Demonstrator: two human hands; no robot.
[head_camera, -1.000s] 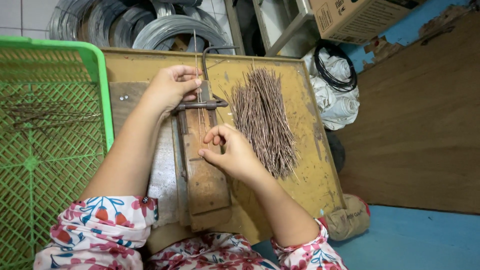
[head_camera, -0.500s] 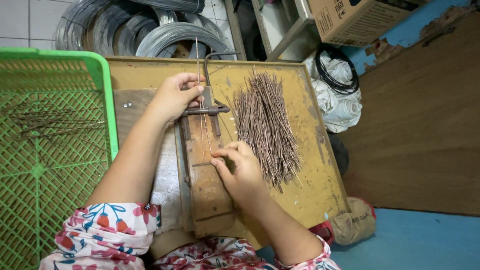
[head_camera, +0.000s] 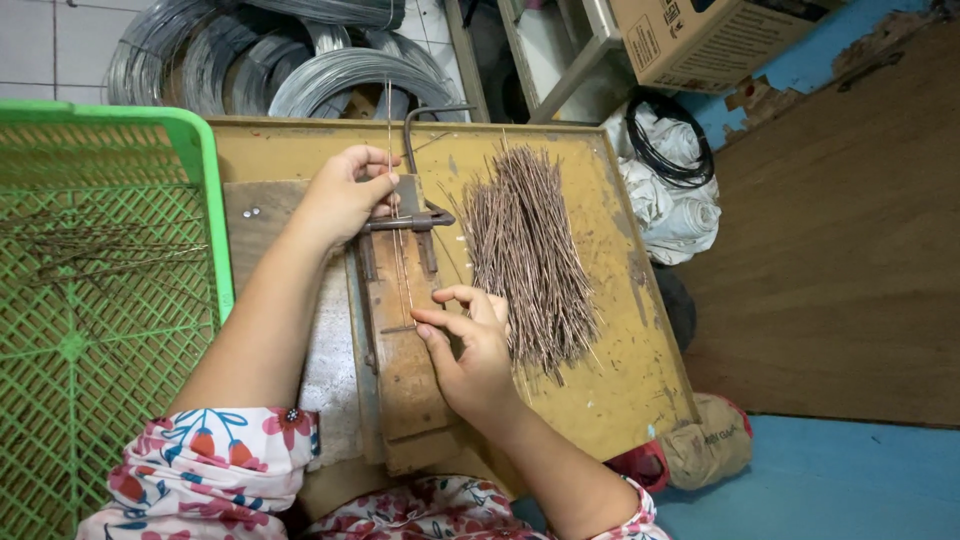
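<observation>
Your left hand grips jig lever; right hand pinches thin wire on wooden jig; next, keep wire straight in slot, I judge

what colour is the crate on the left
Bright green crate, a plastic mesh; there is only the head view.

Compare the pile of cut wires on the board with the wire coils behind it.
The cut wire pile is short, straight, rusty-brown pieces fanned loose on the yellow board; the wire coils are long, grey, shiny wire wound in big rings. The pile lies flat; the coils lean stacked behind the board. Both are thin metal wire.
</observation>
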